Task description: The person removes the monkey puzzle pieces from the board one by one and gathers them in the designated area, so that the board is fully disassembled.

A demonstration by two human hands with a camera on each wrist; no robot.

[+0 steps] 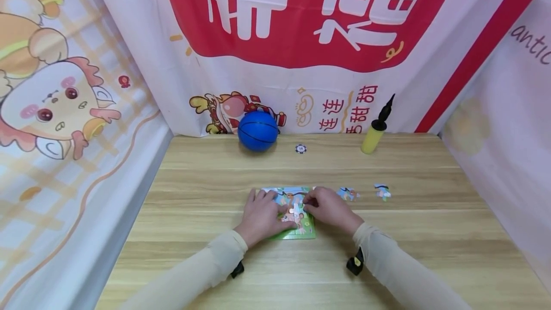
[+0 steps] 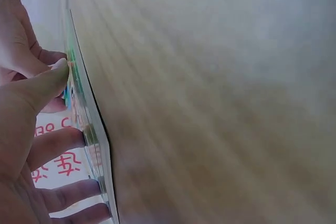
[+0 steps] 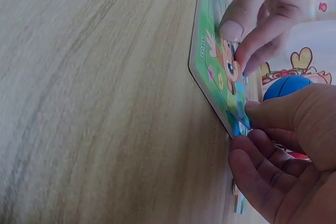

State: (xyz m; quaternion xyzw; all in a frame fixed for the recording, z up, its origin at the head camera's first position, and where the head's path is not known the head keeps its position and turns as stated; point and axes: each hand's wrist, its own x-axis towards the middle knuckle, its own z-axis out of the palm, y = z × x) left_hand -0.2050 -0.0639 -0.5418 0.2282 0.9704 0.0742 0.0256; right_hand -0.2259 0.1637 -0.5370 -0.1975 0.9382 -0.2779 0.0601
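A small jigsaw puzzle (image 1: pixel 297 234) in a flat green-edged tray lies on the table, with a cartoon animal on its face (image 3: pixel 231 68). My left hand (image 1: pixel 261 216) rests over its left part, fingers spread and fingertips touching the surface. At the puzzle's right side, my right hand (image 1: pixel 327 207) has its thumb and curled fingers pinching a bluish puzzle piece (image 3: pixel 240 115), mostly hidden by the fingers. Two loose pieces lie to the right: one puzzle piece (image 1: pixel 347 193) close to the right hand, another puzzle piece (image 1: pixel 382 192) farther out.
Toward the back of the wooden table (image 1: pixel 206 166) sit a blue ball (image 1: pixel 258 131), a round chip (image 1: pixel 301 149) and a yellow hand pump (image 1: pixel 373 138) with a black top. Printed cloth (image 1: pixel 292 75) hangs behind and along both sides.
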